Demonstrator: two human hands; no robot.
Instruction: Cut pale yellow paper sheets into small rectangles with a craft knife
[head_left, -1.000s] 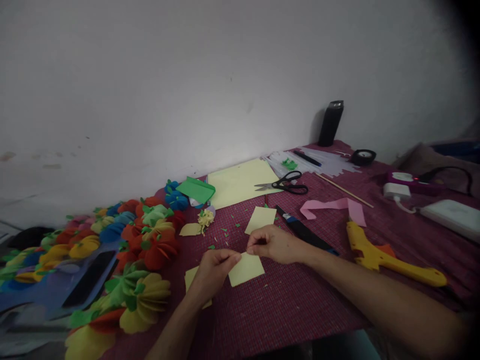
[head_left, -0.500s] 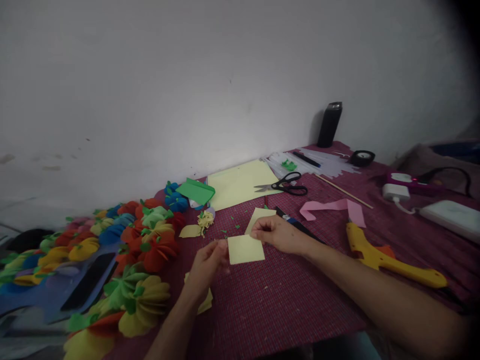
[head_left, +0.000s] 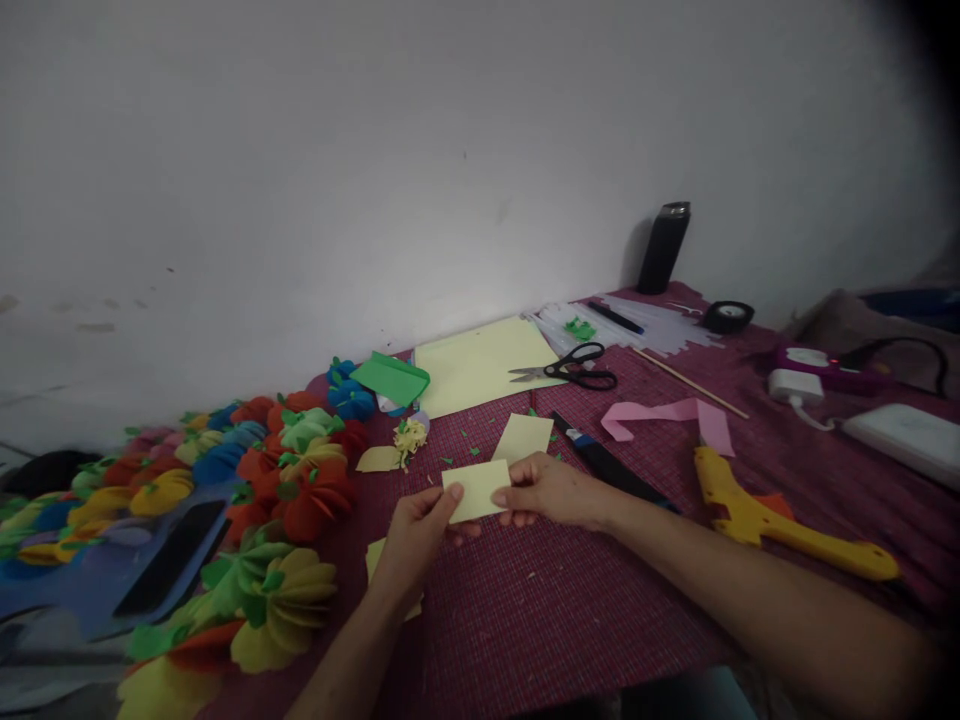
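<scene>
At the left, the left hand [head_left: 424,525] is closed in a pinch on the near-left part of a pale yellow piece [head_left: 477,488], the thumb on top and fingertips showing beneath. At the right, the right hand [head_left: 544,490] is closed on the piece's right end in a like pinch. The piece is held between the two, over the bench [head_left: 517,620]. For a clean hold, the left edge is best kept level with the right, with light, even pressure from both thumbs; a hard pull or pinch could probably mark so thin a sheet.

From its left end to its right, the piece looks flat, matte and evenly coloured, with straight edges and no crease made out. Whether it is single or doubled cannot be told. To its left, a few yellow pieces [head_left: 374,556] are partly hidden by the left arm; behind its right end, another yellow piece [head_left: 523,437] is laid.
</scene>
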